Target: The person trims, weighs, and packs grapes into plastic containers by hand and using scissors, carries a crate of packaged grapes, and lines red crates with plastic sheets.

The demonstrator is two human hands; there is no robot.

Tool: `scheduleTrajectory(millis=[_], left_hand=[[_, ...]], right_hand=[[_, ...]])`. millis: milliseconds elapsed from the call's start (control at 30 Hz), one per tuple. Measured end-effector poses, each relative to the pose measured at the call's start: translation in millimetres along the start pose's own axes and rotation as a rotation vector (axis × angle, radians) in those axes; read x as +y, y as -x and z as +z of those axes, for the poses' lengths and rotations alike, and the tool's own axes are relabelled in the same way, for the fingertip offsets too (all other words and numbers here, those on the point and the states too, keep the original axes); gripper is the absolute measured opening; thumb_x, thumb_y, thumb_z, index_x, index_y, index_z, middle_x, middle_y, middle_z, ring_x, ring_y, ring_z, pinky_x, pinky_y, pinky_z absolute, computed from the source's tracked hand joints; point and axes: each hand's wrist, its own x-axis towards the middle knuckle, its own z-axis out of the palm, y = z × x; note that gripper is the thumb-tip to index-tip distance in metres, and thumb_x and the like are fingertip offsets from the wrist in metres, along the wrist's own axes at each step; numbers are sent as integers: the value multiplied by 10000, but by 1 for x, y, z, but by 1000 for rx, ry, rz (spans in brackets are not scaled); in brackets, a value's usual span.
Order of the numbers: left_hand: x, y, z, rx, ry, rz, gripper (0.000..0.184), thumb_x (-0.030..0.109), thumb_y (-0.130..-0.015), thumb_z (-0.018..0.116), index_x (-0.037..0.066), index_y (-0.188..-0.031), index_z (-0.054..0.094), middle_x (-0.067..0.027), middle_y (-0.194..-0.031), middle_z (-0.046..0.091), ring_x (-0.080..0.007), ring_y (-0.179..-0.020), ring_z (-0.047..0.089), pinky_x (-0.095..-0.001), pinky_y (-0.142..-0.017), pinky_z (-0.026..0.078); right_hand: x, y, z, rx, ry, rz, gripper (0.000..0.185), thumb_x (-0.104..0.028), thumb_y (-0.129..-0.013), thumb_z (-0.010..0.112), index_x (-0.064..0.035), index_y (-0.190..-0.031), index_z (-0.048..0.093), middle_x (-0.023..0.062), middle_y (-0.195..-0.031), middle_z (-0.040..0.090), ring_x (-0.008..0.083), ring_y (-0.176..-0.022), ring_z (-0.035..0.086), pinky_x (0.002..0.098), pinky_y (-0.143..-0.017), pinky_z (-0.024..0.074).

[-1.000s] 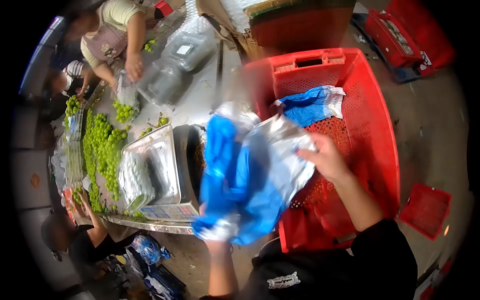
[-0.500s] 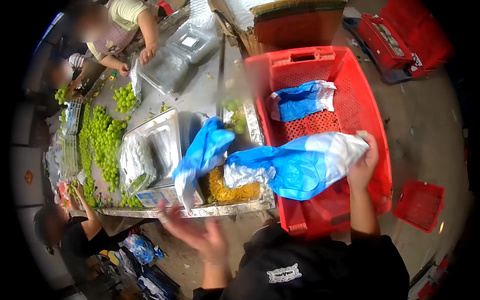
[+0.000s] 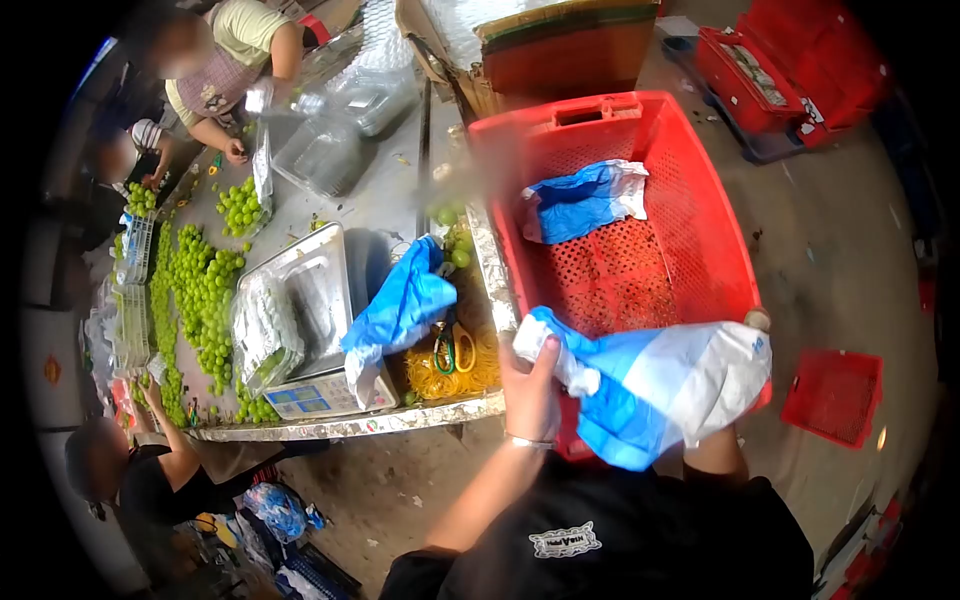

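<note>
A crumpled blue-and-white paper bag is stretched between my two hands above the near end of a red crate. My left hand pinches its narrow left end between thumb and fingers. At the white right end, my right hand grips from behind; most of that hand is hidden by the paper, with a fingertip showing at the edge. Another blue-and-white paper piece lies inside the crate. A third blue paper piece rests on the table beside the metal-topped scale.
Scissors lie on yellow ties near the table corner. Green grapes and clear plastic boxes cover parts of the table. Co-workers stand along its far and left sides. A small red basket sits on the floor at right.
My left hand has moved right from the table edge and taken hold of the bag's left end. The bag has come closer to my body and lower. The blue paper on the table has settled.
</note>
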Motion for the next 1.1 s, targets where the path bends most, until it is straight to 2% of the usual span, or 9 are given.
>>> scheduleTrajectory(millis=[100,300,400,500,567,767,833,967,1100], left_hand=[[3,-8,8,-40,39,-210,570,-12,-756,580,-12,-1224,253,-93,-986,506,-168,-917,515,-275,-758,445],[69,-33,-43,-251,-487,82,393,-63,-769,492,-7,-1150,412,-107,-931,572,-176,-789,583,-260,-678,484],[77,-34,-50,-130,125,74,325,66,-811,494,-3,-1122,431,-97,-1038,545,-217,-949,546,-332,-802,464],[51,-38,-56,-61,-60,33,317,36,-840,421,22,-1157,415,-94,-1089,516,-223,-995,518,-358,-838,440],[42,-38,-51,-46,-98,99,314,22,-840,400,28,-1154,412,-91,-1084,514,-220,-972,529,-355,-816,454],[4,-34,-56,-55,-515,489,278,-1,-821,419,3,-1099,430,-99,-1048,487,-205,-945,502,-283,-784,408],[-12,-28,-62,-17,-592,605,267,-15,-807,427,-10,-1074,442,-83,-942,483,-194,-881,491,-288,-779,376],[25,-27,-69,-350,188,-131,477,169,-836,432,32,-1270,291,-112,-1166,472,-216,-1028,484,-355,-899,369],[56,-46,-40,-433,-382,-187,640,171,-802,539,8,-1309,184,-192,-1181,449,-225,-1047,478,-316,-855,406]], right_hand=[[-10,21,-7,64,15,26,367,-383,-778,432,-75,-714,620,122,-826,604,292,-855,549,411,-780,395],[-61,10,28,1079,1721,-1266,161,-127,-875,390,-50,-777,492,-32,-541,412,59,-503,432,192,-480,363],[-84,35,-18,1058,1571,-1006,180,-207,-893,410,-82,-781,476,-78,-440,272,-2,-338,173,189,-309,91],[-47,12,-26,692,1568,-818,285,-209,-876,437,-42,-1105,407,76,-865,543,111,-746,532,239,-626,442],[-45,11,-47,740,1746,-745,420,-229,-864,454,-47,-1216,315,118,-1131,460,183,-1008,471,327,-835,400],[44,-42,-72,742,327,-177,350,-309,-818,553,-52,-1042,477,50,-898,551,179,-809,543,393,-775,446],[47,-50,-79,655,754,-300,334,-137,-801,575,-43,-1100,459,36,-940,555,143,-845,531,311,-774,439],[26,-37,-85,726,1057,-537,327,19,-796,499,17,-1116,436,69,-1031,524,140,-923,499,274,-814,406],[9,-27,-62,558,1600,-94,395,-35,-793,525,27,-1161,397,101,-1099,490,153,-1002,458,288,-872,368]])
